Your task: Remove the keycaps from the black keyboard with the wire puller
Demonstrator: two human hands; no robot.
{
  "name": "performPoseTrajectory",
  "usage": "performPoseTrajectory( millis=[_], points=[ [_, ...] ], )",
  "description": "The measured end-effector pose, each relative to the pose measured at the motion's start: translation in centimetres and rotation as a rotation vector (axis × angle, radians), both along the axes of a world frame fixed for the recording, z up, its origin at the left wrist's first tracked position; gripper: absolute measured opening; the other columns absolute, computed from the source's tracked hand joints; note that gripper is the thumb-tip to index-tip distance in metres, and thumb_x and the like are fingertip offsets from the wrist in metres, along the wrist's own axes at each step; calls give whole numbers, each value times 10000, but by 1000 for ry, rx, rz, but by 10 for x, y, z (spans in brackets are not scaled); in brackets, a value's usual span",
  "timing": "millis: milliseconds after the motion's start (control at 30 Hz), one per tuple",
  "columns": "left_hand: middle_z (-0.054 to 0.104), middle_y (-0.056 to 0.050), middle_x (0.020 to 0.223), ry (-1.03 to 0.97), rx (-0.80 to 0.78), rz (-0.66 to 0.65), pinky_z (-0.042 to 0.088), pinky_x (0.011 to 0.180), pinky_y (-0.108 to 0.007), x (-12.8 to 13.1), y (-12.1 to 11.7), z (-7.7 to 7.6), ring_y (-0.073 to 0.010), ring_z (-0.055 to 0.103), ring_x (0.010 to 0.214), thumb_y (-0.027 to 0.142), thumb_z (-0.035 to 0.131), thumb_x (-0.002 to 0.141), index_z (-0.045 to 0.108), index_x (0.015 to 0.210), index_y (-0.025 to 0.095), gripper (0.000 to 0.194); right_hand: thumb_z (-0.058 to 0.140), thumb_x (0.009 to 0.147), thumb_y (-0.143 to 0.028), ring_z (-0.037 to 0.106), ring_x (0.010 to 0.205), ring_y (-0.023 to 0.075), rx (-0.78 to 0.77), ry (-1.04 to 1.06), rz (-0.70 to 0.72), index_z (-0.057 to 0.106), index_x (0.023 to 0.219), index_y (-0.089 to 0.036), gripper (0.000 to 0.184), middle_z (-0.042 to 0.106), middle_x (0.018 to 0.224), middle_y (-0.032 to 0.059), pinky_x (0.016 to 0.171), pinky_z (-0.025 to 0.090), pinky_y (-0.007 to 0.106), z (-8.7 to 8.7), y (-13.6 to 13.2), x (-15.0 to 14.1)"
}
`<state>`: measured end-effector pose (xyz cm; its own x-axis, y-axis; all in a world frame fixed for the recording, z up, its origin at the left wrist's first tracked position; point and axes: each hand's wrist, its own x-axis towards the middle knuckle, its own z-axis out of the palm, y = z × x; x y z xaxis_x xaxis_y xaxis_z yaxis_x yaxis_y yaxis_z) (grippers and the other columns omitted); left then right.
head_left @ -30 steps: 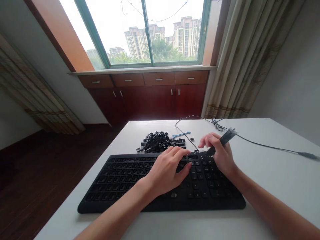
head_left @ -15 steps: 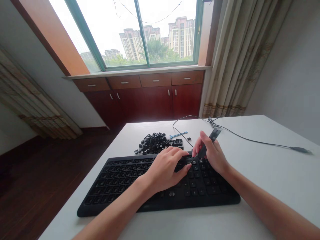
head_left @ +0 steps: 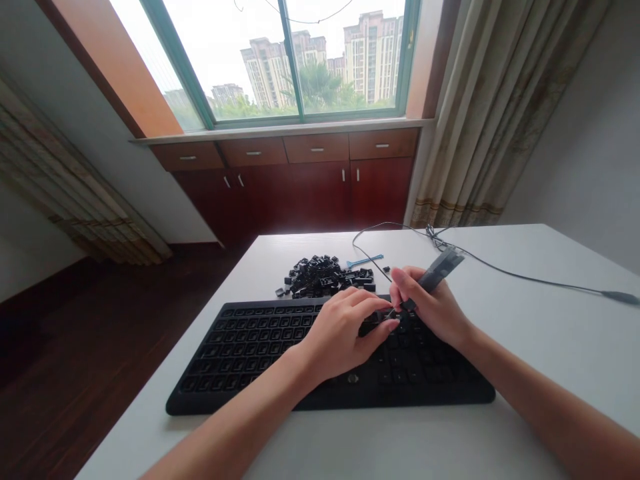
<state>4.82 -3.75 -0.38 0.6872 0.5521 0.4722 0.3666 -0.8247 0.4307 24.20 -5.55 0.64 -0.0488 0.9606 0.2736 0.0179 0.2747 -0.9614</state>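
Observation:
A black keyboard (head_left: 320, 400) lies across the table, with bare key sockets on its left side and keycaps still seated on its right. My right hand (head_left: 435, 307) is closed around a dark-handled tool (head_left: 443, 267), its thin shaft slanting down to the upper right keys. Over the middle of the keyboard, my left hand (head_left: 340, 330) rests with thumb and forefinger apart on either side of the tool's tip. Exactly what the tip touches is hidden between the fingers.
Behind the keyboard is a heap of loose black keycaps (head_left: 320, 275). Beside it lie a blue stick-like tool (head_left: 365, 261) and a single keycap (head_left: 387, 269). A black cable (head_left: 525, 277) runs across the right of the white table (head_left: 560, 333).
The view has shifted a little, so the keyboard appears higher and further right. My right hand has tilted the tool's handle lower, and both hands stay by the same keys.

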Motion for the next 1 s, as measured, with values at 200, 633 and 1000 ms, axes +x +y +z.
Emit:
performPoseTrajectory(
  millis=[200,633,1000],
  points=[
    [737,-43,1008,3,9,-5,528,868,-376,1,1,-3,-205,646,920,309,569,1029,678,1058,206,153,585,987,-506,538,592,133,12,-20,26,519,635,-208,465,611,634,-9,633,435,288,-3,1,2],
    [723,-51,985,-84,-44,-11,527,833,-348,1,1,0,-197,644,889,346,627,1001,691,1050,195,172,566,982,-543,528,546,138,-83,89,103,473,616,-213,501,611,577,-6,627,430,300,3,-2,-1],
    [716,-56,1002,-104,-81,-27,526,834,-331,1,1,0,-190,647,907,368,652,985,694,1067,178,211,506,1019,-523,524,705,158,21,170,97,478,557,-195,568,584,727,29,734,421,320,-6,-2,-1]
  ],
)
